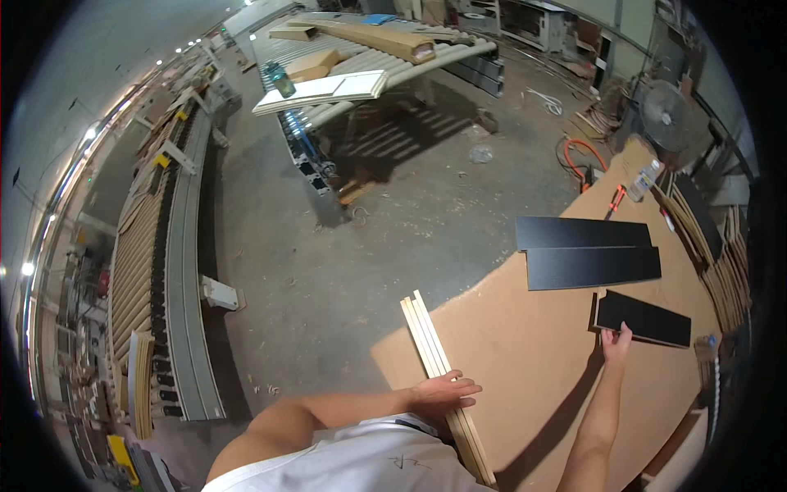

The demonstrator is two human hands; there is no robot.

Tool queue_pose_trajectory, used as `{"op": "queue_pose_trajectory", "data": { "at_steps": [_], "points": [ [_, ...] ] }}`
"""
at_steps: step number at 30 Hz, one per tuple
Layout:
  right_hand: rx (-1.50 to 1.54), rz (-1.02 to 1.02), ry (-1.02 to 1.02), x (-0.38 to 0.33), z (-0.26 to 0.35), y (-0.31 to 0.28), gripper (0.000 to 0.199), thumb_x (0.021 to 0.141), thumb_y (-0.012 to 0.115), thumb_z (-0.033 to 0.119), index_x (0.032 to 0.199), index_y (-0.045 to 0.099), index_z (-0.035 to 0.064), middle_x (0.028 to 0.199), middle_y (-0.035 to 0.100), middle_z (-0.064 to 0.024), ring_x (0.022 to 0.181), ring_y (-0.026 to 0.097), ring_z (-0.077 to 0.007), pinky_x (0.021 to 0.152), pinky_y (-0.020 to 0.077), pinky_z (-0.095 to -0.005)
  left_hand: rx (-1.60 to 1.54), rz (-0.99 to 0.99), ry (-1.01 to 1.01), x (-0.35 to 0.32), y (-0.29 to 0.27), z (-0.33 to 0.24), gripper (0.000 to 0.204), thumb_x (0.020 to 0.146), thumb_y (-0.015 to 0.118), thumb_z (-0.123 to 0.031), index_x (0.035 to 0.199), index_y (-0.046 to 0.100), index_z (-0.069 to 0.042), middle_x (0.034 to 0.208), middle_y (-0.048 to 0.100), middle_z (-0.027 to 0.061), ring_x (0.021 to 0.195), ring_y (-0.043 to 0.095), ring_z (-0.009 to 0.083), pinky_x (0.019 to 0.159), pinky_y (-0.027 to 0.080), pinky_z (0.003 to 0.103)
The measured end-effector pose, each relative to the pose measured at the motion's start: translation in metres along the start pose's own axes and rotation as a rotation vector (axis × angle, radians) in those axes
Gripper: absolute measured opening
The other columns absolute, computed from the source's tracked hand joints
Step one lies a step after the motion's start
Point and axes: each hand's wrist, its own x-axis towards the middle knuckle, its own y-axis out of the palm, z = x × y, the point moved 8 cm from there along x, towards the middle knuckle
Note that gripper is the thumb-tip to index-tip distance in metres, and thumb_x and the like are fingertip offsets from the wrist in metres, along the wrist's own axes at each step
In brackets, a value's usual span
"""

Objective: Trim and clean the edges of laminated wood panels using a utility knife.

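My left hand point(445, 389) lies flat, fingers spread, on a stack of long pale wooden strips point(428, 336) at the near left edge of the brown board tabletop point(525, 361). My right hand point(617, 342) reaches out and grips the near edge of a small black panel point(643, 318) lying on the tabletop. Two longer black panels point(586, 250) lie side by side farther back on the same surface.
A roller conveyor point(176, 271) runs along the left. Another roller table point(369, 57) at the back carries white panels point(324, 90) and wooden boards. A standing fan point(666, 116), orange cable and stacked boards point(713, 238) sit at right. Pliers point(615, 201) lie on the tabletop's far end.
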Motion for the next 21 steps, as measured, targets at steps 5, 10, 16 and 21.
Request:
{"op": "queue_pose_trajectory", "data": {
  "at_steps": [5,10,16,21],
  "points": [
    [-0.553,-0.075,-0.176,-0.088,0.010,-0.027,0.028,0.097,0.062,0.030,0.120,0.058,0.0147,0.087,0.060,0.0019,0.077,0.061,-0.0113,0.064,0.0498,-0.0313,0.032,0.214,0.037,0.006,0.025,-0.001,0.042,0.068,0.074,-0.038,0.099,0.057,-0.016,0.104,0.056,0.0036,0.108,0.054,0.0197,0.098,0.039,0.040],
    [-0.778,-0.122,-0.321,-0.247,0.004,-0.061,0.046,0.096,0.067,0.032,0.132,0.058,0.0055,0.108,0.063,-0.0006,0.097,0.060,-0.0103,0.076,0.0463,-0.0286,0.076,0.054,0.045,0.004,0.016,0.019,0.022,0.074,0.064,-0.022,0.093,0.057,-0.016,0.090,0.059,0.0027,0.095,0.058,0.0238,0.098,0.041,0.045],
    [-0.990,-0.414,-0.295,-0.413,-0.025,-0.190,0.047,0.096,0.067,0.028,0.133,0.058,0.0004,0.115,0.064,-0.0088,0.103,0.061,-0.0164,0.086,0.0491,-0.0301,0.004,0.141,0.014,0.010,-0.002,0.017,0.057,0.068,0.076,-0.056,0.096,0.063,-0.008,0.090,0.064,0.0083,0.095,0.062,0.0264,0.096,0.042,0.043],
    [-1.050,-0.326,-0.303,-0.506,-0.082,-0.210,0.044,0.096,0.067,0.020,0.132,0.057,-0.0030,0.129,0.063,-0.0163,0.119,0.060,-0.0246,0.103,0.0467,-0.0367,-0.144,0.079,0.154,0.011,0.001,-0.005,0.053,0.068,0.077,-0.052,0.092,0.064,-0.007,0.093,0.065,0.0111,0.096,0.062,0.0290,0.093,0.045,0.042]
  ]
}}
